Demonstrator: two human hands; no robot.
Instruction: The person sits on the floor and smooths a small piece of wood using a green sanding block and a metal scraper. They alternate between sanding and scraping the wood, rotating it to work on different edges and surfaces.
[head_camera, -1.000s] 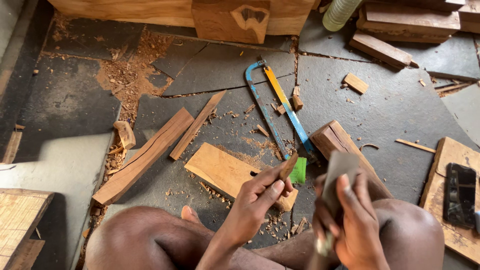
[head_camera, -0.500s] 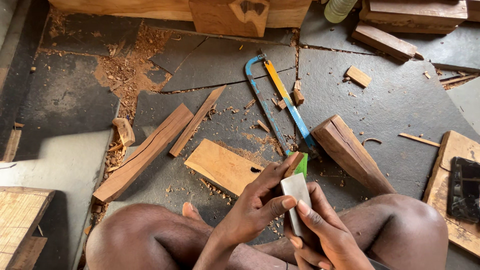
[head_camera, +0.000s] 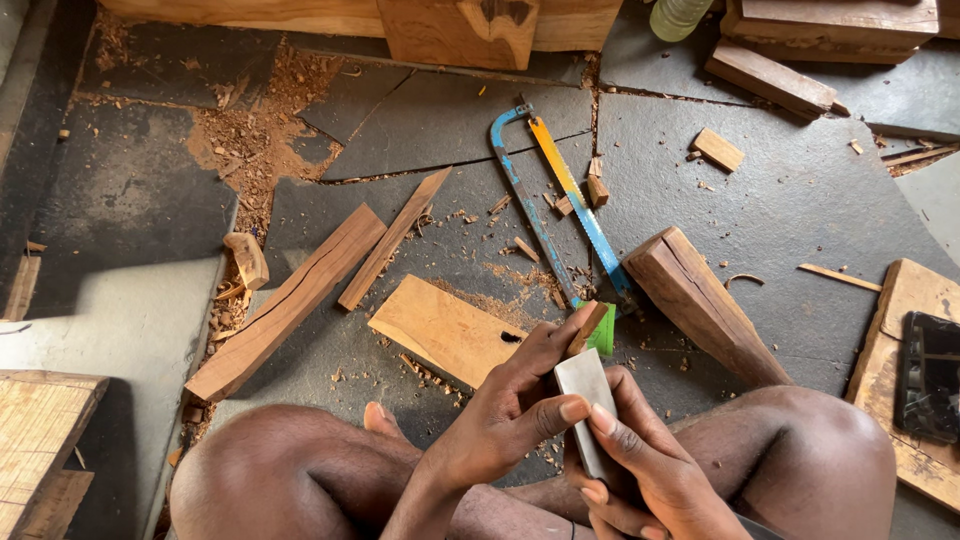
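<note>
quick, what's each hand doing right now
Left hand: closed, pinching a small wooden piece, forefinger on the grey block.
Right hand: closed around the flat grey block, holding it upright.

The saw has a blue frame and a yellow blade, green at the handle; the wood planks are tan-brown, the floor dark grey, and the stone pale grey.

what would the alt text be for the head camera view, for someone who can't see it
A seated person's left hand and right hand hold a flat grey block above their knees. On the dark floor ahead lie a blue and yellow hacksaw, wooden planks and sawdust.
</note>
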